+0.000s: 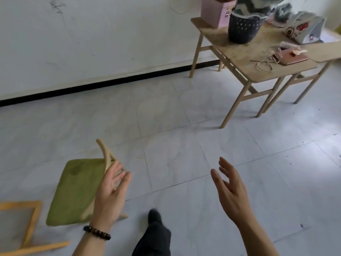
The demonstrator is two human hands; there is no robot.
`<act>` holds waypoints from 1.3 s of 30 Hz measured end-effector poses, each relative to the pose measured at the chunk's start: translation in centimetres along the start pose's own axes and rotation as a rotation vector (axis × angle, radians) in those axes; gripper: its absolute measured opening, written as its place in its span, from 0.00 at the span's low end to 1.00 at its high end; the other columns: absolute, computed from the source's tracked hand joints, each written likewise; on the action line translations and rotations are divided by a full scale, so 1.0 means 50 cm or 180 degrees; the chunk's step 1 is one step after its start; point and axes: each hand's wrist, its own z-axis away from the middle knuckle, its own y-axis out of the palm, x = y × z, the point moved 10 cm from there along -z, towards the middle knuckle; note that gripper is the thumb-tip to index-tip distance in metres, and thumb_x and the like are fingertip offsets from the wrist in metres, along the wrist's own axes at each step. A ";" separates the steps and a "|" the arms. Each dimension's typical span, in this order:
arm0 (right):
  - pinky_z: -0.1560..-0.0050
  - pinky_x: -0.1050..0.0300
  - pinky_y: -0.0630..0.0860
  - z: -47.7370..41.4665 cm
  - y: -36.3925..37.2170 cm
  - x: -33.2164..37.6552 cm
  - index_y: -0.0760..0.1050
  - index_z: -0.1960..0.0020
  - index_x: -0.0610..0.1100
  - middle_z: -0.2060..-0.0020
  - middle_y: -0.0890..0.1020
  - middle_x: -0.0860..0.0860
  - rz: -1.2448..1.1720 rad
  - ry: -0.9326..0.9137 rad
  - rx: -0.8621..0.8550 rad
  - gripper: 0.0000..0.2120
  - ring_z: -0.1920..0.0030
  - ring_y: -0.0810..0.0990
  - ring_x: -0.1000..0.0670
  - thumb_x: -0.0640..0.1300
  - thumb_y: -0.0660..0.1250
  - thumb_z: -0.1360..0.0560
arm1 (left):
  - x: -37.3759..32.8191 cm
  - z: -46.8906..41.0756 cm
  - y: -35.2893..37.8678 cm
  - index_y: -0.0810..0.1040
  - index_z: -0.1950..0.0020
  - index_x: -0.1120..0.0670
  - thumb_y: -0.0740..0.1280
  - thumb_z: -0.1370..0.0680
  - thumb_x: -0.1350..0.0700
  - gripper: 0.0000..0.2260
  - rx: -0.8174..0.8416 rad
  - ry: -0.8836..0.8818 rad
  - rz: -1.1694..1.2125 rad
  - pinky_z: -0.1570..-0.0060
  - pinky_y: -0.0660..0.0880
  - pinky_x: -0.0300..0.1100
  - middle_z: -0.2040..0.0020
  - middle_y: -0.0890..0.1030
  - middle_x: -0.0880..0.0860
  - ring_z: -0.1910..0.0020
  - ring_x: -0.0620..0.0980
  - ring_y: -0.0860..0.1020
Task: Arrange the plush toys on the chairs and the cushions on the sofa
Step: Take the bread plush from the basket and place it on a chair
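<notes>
- Wooden worktop point(232, 52) stands upper right, well apart from the hands, and carries a dark perforated basket point(243, 28)
- Chair point(73, 191), lower left: pale bentwood, soft green padded seat
- Fuzzy grey-green bundle point(258, 5) in the basket, probably a plush toy: likely light and squashy, best taken round the body
- Left hand point(110, 196) and right hand point(232, 191): each grip open, fingers spread, holding nothing

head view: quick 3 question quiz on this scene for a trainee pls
1. True or false: the left hand and the right hand each hold a plush toy.
2. The chair seat is: A red, B green, C blue.
3. Fill in: the dark basket stands on the wooden ____.
Key: 1 false; 2 B; 3 table.
</notes>
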 end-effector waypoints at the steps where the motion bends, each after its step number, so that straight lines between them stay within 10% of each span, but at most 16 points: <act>1: 0.37 0.58 0.74 -0.046 -0.004 -0.008 0.67 0.26 0.56 0.32 0.73 0.59 -0.0014 0.0015 -0.0018 0.28 0.34 0.74 0.62 0.59 0.64 0.25 | 0.000 -0.040 0.034 0.67 0.23 0.52 0.67 0.19 0.58 0.24 0.0025 -0.0019 -0.0008 0.36 0.70 0.42 0.31 0.74 0.46 0.35 0.45 0.75; 6: 0.36 0.55 0.75 -0.328 -0.017 -0.030 0.64 0.22 0.51 0.30 0.75 0.54 0.0034 0.0069 -0.0121 0.34 0.32 0.75 0.56 0.57 0.67 0.27 | -0.013 -0.290 0.199 0.68 0.28 0.46 0.68 0.20 0.59 0.22 0.0105 -0.0042 0.0055 0.33 0.73 0.51 0.32 0.75 0.49 0.34 0.48 0.76; 15: 0.36 0.56 0.73 -0.854 -0.151 0.165 0.63 0.21 0.50 0.29 0.71 0.56 0.0267 -0.0306 -0.0554 0.34 0.30 0.72 0.55 0.59 0.64 0.24 | -0.344 -0.779 0.488 0.68 0.25 0.52 0.69 0.20 0.59 0.24 0.0525 0.0448 -0.0111 0.49 0.71 0.24 0.31 0.76 0.49 0.34 0.46 0.77; 26: 0.34 0.46 0.77 -1.492 -0.183 0.093 0.66 0.24 0.52 0.33 0.73 0.57 -0.0056 -0.0043 -0.0757 0.31 0.32 0.74 0.55 0.58 0.65 0.24 | -0.523 -1.298 0.901 0.68 0.29 0.43 0.69 0.21 0.58 0.23 0.0764 0.0375 -0.0289 0.31 0.73 0.54 0.31 0.75 0.47 0.34 0.44 0.77; 39: 0.37 0.50 0.78 -2.219 -0.200 0.335 0.64 0.22 0.52 0.32 0.70 0.59 0.0381 -0.0510 -0.0424 0.31 0.34 0.73 0.57 0.60 0.65 0.22 | -0.858 -1.829 1.181 0.66 0.23 0.50 0.68 0.20 0.57 0.26 0.0539 0.0680 -0.0200 0.50 0.73 0.22 0.31 0.74 0.46 0.34 0.43 0.76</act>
